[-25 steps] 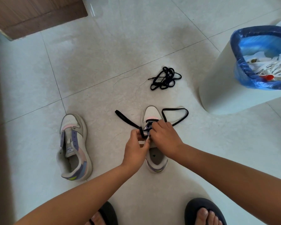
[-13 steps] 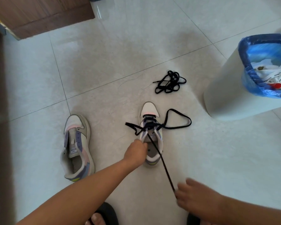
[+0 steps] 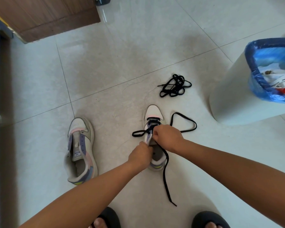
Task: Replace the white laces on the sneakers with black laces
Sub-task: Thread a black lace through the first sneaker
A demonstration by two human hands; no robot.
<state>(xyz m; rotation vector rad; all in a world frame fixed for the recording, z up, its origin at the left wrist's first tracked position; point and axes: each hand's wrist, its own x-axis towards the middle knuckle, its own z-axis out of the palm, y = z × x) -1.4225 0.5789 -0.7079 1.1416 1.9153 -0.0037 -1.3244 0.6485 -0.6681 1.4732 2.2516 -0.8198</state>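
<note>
My right hand (image 3: 167,137), which half a second ago was drawn back toward my feet pulling a length of the flat black lace (image 3: 165,175) through an eyelet, is now back at the eyelet rows of the white low-top sneaker with lilac and pink panels (image 3: 153,112), fingers curled and apparently pinching the lace there; the exact contact is hidden. The pulled length now lies slack on the pale tiled floor (image 3: 122,66), trailing toward my sandals. My left hand (image 3: 141,154) remains clenched on the sneaker's lilac eyelet flap, steadying it. One lace end loops left of the shoe, another loops right. Judgement: one crossing is seated and the next eyelet is being addressed; lacing is at an early stage. The second matching sneaker (image 3: 80,150) sits unlaced to the left. A bundled spare black lace (image 3: 175,86) lies beyond. White laces (image 3: 281,79) lie in the blue-lined white bin (image 3: 229,99).
</note>
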